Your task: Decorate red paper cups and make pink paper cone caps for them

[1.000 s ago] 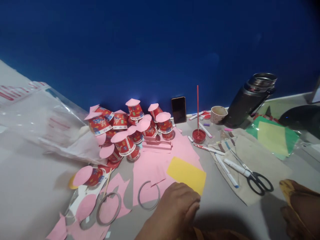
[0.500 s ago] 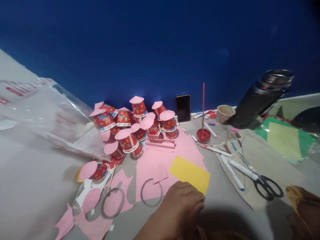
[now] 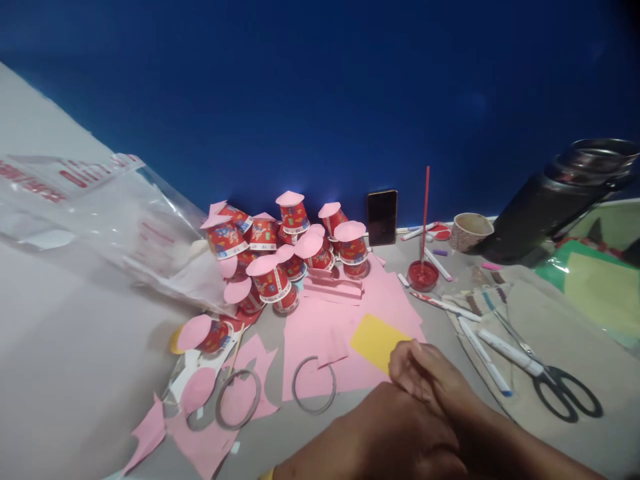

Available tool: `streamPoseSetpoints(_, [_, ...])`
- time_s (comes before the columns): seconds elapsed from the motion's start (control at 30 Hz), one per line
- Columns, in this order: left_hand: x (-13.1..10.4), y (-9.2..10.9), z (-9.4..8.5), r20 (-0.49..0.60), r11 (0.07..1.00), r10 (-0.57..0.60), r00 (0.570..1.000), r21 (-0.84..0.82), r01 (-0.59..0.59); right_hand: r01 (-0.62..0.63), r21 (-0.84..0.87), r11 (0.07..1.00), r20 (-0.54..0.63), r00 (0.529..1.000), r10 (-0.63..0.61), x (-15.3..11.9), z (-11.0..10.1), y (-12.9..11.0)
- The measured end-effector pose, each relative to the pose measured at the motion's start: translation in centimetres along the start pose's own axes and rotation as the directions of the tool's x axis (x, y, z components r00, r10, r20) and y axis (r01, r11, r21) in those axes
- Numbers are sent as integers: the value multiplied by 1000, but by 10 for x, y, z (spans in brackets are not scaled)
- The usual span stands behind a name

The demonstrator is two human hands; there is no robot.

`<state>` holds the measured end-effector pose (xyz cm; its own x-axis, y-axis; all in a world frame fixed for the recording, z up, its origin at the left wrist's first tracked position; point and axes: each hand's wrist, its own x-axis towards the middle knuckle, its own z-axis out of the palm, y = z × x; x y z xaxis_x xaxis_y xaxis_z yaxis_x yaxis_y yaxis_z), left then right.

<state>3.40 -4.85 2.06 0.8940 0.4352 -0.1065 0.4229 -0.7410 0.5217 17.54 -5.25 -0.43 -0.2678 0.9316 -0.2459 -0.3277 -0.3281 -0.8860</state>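
Note:
My left hand (image 3: 395, 427) reaches in from the bottom edge, its fingers curled and turned away from view. My right hand (image 3: 430, 373) crosses from the right and meets it, fingers bent inward. The two hands overlap, and whatever lies between them, if anything, is hidden. Just beyond the right fingertips is a yellow paper piece (image 3: 373, 337), partly covered by that hand. It lies on pink paper sheets (image 3: 310, 333). Left of my hands sits a grey ring (image 3: 295, 390) with a gap in it, and farther left another grey ring (image 3: 220, 417).
Several red paper cups (image 3: 273, 283) with pink paper tops cluster by the wall. A phone (image 3: 382, 217) leans there. Scissors (image 3: 567, 393), markers (image 3: 485, 357), a red dish (image 3: 423, 277) holding a stick, a paper cup (image 3: 470, 231) and a black flask (image 3: 555, 207) stand rightward. Plastic bag (image 3: 150, 233) at left.
My right hand has come in from the far right and now meets my left hand. My left hand has shifted a little right and lower. The view has turned slightly left.

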Motion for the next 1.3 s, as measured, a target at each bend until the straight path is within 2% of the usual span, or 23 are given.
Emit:
streamPoseSetpoints(0.03, [-2, -1, 2, 1, 998, 20, 1000, -56, -20, -46, 72, 996, 10, 999, 45, 6, 3, 6])
streamPoseSetpoints(0.1, [-6, -5, 8, -54, 970, -26, 998, -243, 12, -83, 116, 990, 31, 996, 80, 13, 6, 12])
streamPoseSetpoints(0.2, [-13, -11, 17, -88, 898, -109, 990, -436, 60, -70, 56, 996, 44, 997, 67, 13, 5, 11])
streamPoseSetpoints(0.3, [-14, -14, 20, -65, 834, -151, 986, -543, 93, -44, -42, 998, 55, 997, 46, 11, 1, 8])
streamPoseSetpoints(0.47, [-10, -10, 8, 34, 783, -202, 979, -595, 182, -49, -100, 994, 80, 995, 57, 10, 0, 2])
streamPoseSetpoints(0.63, [-9, -11, -2, 83, 718, -242, 967, -654, 237, -62, -172, 983, 3, 998, 64, 1, 11, -29])
streamPoseSetpoints(0.73, [-10, -14, -4, 53, 694, -243, 968, -688, 212, -69, -194, 979, 14, 997, 73, -3, 16, -47])
streamPoseSetpoints(0.8, [-10, -15, -6, 16, 687, -241, 970, -703, 182, -62, -216, 974, 34, 997, 71, -4, 15, -52])
streamPoseSetpoints(0.9, [-9, -15, -9, -43, 704, -203, 978, -701, 115, -12, -260, 966, 53, 998, 27, -3, 10, -43])
streamPoseSetpoints(1.0, [-8, -15, -8, -138, 760, -193, 971, -647, 59, 140, -313, 939, 69, 990, -124, -3, 3, -27])
streamPoseSetpoints(1.07, [-7, -17, -3, -251, 842, -238, 938, -534, 70, 260, -394, 882, 67, 965, -254, -2, -2, -20])
streamPoseSetpoints(1.13, [-7, -20, 4, -424, 926, -271, 864, -360, 114, 339, -490, 803, 52, 931, -361, 1, -7, -16])
streamPoseSetpoints(1.2, [-6, -26, 10, -587, 966, -253, 769, -189, 173, 362, -607, 707, 21, 897, -442, 8, -13, -11])
streamPoseSetpoints(1.23, [-6, -29, 11, -634, 970, -239, 736, -123, 209, 352, -678, 646, 2, 879, -477, 12, -17, -8])
streamPoseSetpoints(1.3, [-5, -34, 13, -679, 958, -232, 697, -37, 283, 298, -824, 482, -7, 845, -534, 20, -24, 0])
